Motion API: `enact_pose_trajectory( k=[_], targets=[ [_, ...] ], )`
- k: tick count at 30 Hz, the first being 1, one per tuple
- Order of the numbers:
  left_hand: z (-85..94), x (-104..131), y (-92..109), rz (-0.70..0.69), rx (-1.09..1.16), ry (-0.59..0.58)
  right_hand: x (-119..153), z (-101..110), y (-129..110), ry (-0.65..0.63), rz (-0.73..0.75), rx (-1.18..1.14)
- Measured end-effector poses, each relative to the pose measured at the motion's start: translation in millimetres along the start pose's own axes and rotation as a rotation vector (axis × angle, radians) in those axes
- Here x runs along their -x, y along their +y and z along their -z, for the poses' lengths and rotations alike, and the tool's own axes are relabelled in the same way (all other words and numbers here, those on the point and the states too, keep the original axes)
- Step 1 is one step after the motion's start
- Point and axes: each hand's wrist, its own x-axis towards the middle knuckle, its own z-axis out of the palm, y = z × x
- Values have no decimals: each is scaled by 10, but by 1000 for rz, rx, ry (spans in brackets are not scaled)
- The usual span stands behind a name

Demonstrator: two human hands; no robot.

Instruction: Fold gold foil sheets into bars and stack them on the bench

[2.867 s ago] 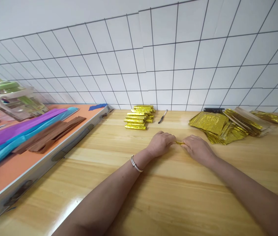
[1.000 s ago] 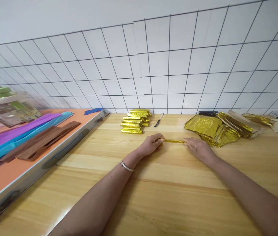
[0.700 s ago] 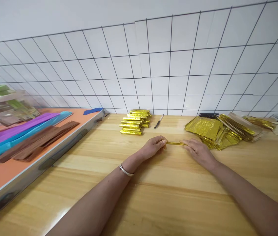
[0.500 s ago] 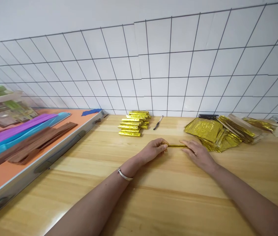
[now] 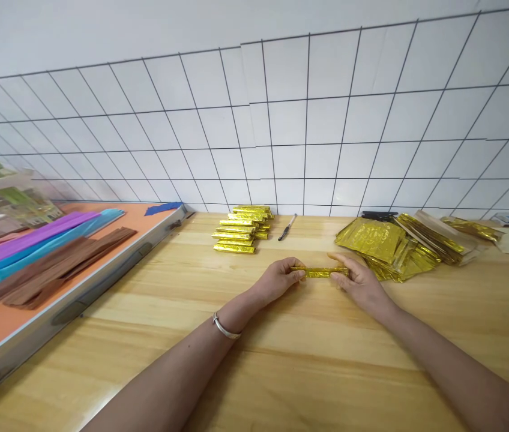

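A narrow gold foil strip (image 5: 319, 272) lies crosswise between my two hands, its shiny flat face showing. My left hand (image 5: 280, 278) pinches its left end between thumb and fingers, and a silver bangle is on that wrist. At the strip's right end, my right hand (image 5: 359, 284) grips it the same way. Beyond my left hand, several folded gold strips (image 5: 235, 235) are piled on the wooden table (image 5: 254, 384). A heap of flat gold foil sheets (image 5: 371, 240) lies just past my right hand.
A pen (image 5: 287, 228) lies behind my hands, near the tiled wall (image 5: 281, 126). On the left, an orange board (image 5: 146, 223) bears brown paper strips (image 5: 69, 264), blue and purple ones, and a clear container (image 5: 6, 204). A black object (image 5: 379, 215) sits behind the foil heap.
The gold strip in my hands has turned from a thin edge to a wider face. My left hand has shifted slightly left, and the view has moved a little.
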Motion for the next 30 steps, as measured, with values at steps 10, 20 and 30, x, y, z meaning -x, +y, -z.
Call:
enact_pose_trajectory(
  k=[10, 20, 30],
  targets=[
    [-69, 90, 130, -20, -3, -33, 72, -26, -241, 102, -135, -421],
    [-131, 102, 112, -44, -63, -57, 73, -36, -235, 90, -214, -761],
    [-188, 203, 213, -382, -804, 47, 81, -102, -231, 67, -282, -759]
  ],
)
